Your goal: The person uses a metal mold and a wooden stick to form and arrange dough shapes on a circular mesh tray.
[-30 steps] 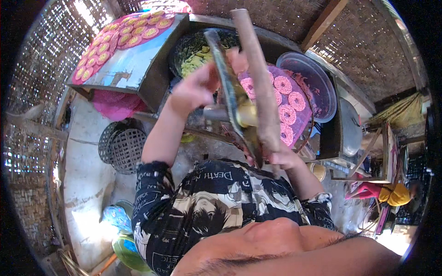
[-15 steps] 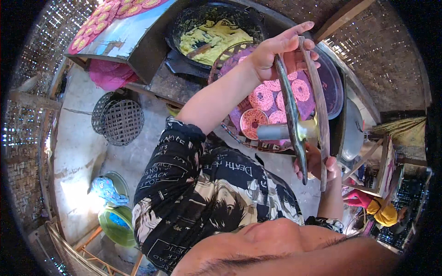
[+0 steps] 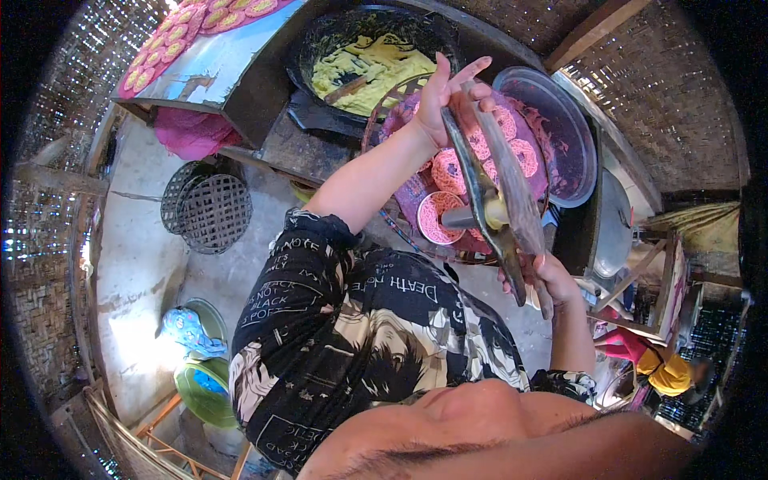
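Woven walls (image 3: 672, 112) surround long, rough wooden bars (image 3: 514, 180).

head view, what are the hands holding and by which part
A two-bar press, held by the ends of its bars: left hand at the far ends, right hand at the near ends.
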`<state>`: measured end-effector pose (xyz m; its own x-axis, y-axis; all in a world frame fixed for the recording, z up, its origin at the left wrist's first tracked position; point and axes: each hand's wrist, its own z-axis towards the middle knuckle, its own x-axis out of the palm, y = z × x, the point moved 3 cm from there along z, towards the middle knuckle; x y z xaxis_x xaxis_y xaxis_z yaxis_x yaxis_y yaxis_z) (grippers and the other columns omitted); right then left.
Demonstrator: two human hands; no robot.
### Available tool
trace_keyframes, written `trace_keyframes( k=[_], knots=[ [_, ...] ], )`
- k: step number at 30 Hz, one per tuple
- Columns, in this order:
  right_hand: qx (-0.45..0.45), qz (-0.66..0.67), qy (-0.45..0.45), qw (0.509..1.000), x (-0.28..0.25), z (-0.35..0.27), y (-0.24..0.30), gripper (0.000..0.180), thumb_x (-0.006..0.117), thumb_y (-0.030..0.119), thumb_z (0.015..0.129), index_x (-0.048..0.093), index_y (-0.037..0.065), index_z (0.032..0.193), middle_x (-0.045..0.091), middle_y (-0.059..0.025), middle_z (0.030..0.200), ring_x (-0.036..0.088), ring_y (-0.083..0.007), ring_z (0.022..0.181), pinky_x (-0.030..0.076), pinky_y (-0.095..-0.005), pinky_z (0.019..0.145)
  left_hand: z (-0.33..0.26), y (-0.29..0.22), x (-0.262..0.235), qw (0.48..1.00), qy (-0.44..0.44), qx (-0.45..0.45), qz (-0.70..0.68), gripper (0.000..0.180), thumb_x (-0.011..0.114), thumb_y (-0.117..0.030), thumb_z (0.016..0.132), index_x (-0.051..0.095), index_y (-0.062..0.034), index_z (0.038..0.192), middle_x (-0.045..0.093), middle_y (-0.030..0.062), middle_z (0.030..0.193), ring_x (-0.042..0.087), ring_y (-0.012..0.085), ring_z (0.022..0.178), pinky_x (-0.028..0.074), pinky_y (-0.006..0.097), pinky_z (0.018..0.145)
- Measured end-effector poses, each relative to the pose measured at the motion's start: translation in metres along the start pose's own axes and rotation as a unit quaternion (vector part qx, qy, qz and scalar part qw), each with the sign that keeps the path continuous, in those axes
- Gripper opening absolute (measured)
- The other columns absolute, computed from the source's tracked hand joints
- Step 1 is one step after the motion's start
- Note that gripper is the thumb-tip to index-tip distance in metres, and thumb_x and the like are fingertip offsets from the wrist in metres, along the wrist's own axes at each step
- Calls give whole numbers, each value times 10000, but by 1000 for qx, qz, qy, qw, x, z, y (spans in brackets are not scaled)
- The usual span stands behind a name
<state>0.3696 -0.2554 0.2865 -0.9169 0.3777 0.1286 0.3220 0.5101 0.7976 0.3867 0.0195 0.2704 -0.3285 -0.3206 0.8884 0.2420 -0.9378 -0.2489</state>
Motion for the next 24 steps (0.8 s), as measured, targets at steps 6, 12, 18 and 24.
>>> trace_keyframes(
  k=[6, 12, 18, 24],
  knots=[
    [-43, -45, -28, 998, 12, 1, 17, 792, 615, 592, 625, 437, -26, 1086, 559, -118, 770, 562, -185, 647, 471, -293, 569, -3, -12, 1, 1000, 17, 11, -16, 661, 446, -632, 722, 430, -156, 1180, 464, -44, 608, 502, 159, 685, 440, 374, 688],
    [-24, -62, -27, 997, 20, -3, 18, 849, 630, 642, 555, 472, -44, 1030, 577, -120, 748, 585, -190, 618, 483, -282, 535, -16, -8, -3, 1000, -1, 3, -24, 592, 448, -608, 738, 490, -144, 1103, 466, -46, 583, 505, 158, 644, 439, 374, 686],
    [-41, -117, -96, 988, 12, 3, -3, 884, 616, 659, 560, 450, -41, 1073, 565, -113, 818, 574, -174, 697, 476, -281, 579, -5, -12, -2, 998, 48, -21, -45, 589, 441, -603, 744, 509, -137, 1098, 463, -44, 570, 503, 160, 617, 424, 370, 692],
    [-136, -10, -44, 990, 20, -13, 15, 929, 500, 727, 610, 410, -36, 1131, 551, -118, 901, 561, -191, 776, 466, -316, 668, 32, -19, 54, 993, -72, -10, 93, 721, 378, -671, 726, 415, -120, 1189, 496, 41, 630, 521, 259, 680, 409, 460, 775]
  ],
)
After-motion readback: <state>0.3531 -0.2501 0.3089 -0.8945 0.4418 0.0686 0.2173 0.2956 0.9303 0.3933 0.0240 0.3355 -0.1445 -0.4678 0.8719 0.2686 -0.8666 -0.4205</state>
